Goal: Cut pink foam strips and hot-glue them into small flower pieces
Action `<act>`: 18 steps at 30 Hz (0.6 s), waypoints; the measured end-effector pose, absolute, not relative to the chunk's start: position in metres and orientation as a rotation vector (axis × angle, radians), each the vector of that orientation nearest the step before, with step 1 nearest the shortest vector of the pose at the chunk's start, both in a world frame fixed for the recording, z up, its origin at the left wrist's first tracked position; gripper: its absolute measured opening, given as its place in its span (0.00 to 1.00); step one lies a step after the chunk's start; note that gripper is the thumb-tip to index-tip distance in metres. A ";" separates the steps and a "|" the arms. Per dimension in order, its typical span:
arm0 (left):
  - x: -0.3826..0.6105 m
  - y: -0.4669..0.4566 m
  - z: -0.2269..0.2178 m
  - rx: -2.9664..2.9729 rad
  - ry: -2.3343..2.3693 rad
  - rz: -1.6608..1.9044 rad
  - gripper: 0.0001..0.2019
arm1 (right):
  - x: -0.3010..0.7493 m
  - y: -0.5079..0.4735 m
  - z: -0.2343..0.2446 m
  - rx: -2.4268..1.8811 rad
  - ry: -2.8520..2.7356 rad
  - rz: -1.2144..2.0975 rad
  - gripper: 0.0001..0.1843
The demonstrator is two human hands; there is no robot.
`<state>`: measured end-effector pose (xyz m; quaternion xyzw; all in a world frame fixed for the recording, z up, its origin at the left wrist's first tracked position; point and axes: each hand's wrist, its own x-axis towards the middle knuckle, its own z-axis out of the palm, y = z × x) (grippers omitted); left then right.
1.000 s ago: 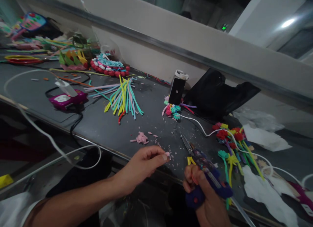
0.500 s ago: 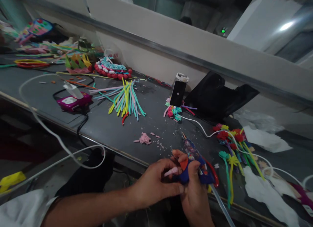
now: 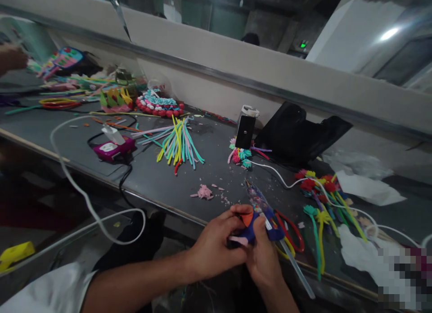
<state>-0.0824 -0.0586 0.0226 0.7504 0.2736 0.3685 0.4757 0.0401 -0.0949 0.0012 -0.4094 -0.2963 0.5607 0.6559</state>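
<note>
My right hand (image 3: pixel 262 255) grips the blue handle of a glue gun (image 3: pixel 259 213) whose patterned barrel points away over the dark table (image 3: pixel 162 178). A clear glue stick (image 3: pixel 297 270) juts out behind it. My left hand (image 3: pixel 219 243) is closed beside the gun's handle, pinching a small pink strip (image 3: pixel 238 239) against it. Both hands meet at the table's near edge.
Red-handled scissors (image 3: pixel 292 230) lie right of the gun. Flower stems (image 3: pixel 320 200), white paper (image 3: pixel 366 259), a pink scrap (image 3: pixel 204 192), a bundle of coloured strips (image 3: pixel 178 142), a phone (image 3: pixel 245 132), a black bag (image 3: pixel 297 133), a magenta device (image 3: pixel 113 149) and white cables (image 3: pixel 87 200) are spread about. Another person's hand (image 3: pixel 11 59) shows far left.
My left hand came back from the table with a pink piece and joined the right hand at the glue gun, which turned and drew nearer. The view shifted, showing scissors beside it.
</note>
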 end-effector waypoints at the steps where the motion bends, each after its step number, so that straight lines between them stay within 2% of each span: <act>1: -0.083 -0.057 0.024 1.817 0.672 0.945 0.11 | 0.040 -0.095 0.003 -0.911 -0.715 1.265 0.20; 5: -0.095 -0.047 0.036 1.840 0.758 1.128 0.04 | 0.041 -0.096 0.007 -0.904 -0.908 1.228 0.25; 12: -0.141 -0.008 0.055 1.966 1.222 1.305 0.05 | 0.058 -0.092 0.005 -1.217 -1.167 0.939 0.24; 18: -0.184 0.018 0.046 2.047 1.484 1.348 0.05 | 0.080 -0.085 -0.010 -1.496 -1.327 0.635 0.31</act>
